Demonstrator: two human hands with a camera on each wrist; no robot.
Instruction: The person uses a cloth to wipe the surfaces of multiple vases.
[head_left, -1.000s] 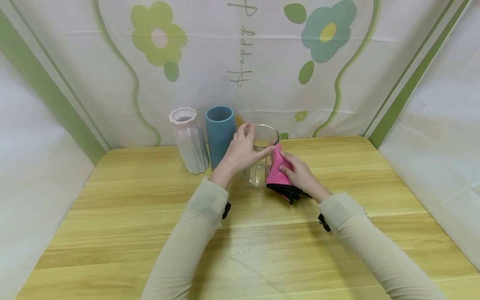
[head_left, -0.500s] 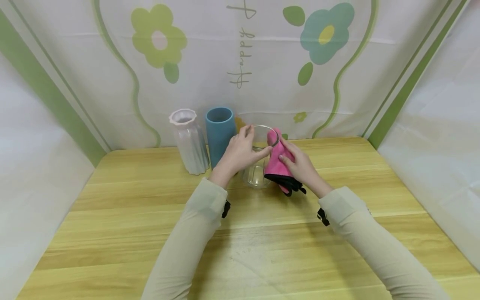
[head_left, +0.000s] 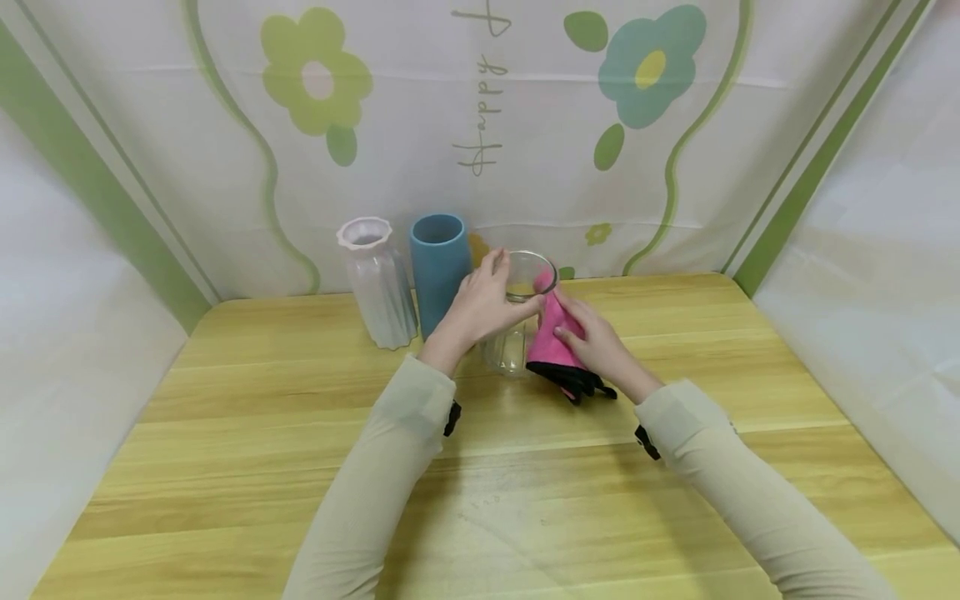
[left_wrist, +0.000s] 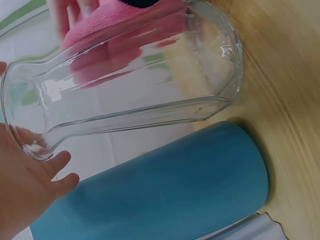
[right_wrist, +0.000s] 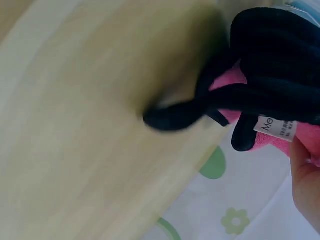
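Standing upright on the wooden table (head_left: 480,500), the clear glass vase (left_wrist: 145,85) is ribbed along its side and flared at the rim; a pink cloth (head_left: 555,333) shows through its wall, lying against the outside, on the person's right. Just left of the glass, a blue vase (head_left: 437,271) stands mouth up, its interior dark, depth and contents not readable. Beside that, a pale fluted vase (head_left: 382,296) with scalloped lip, also upright; cannot tell what lies at its bottom. Left hand (head_left: 483,304) reaches across from the near left, grips the glass rim: thumb along the near right edge, fingers bent over the left, the span about as wide as the mouth. Right hand (head_left: 592,340) comes in from the near right, wrist angled inward, and pinches the cloth between thumb and fingers, nearly closed on the fabric. Black edging (head_left: 566,379) hangs from the cloth below that hand; a white label (right_wrist: 275,128) shows beside it in the right wrist view. Both forearms slope inward, sleeves (head_left: 378,479) pale.
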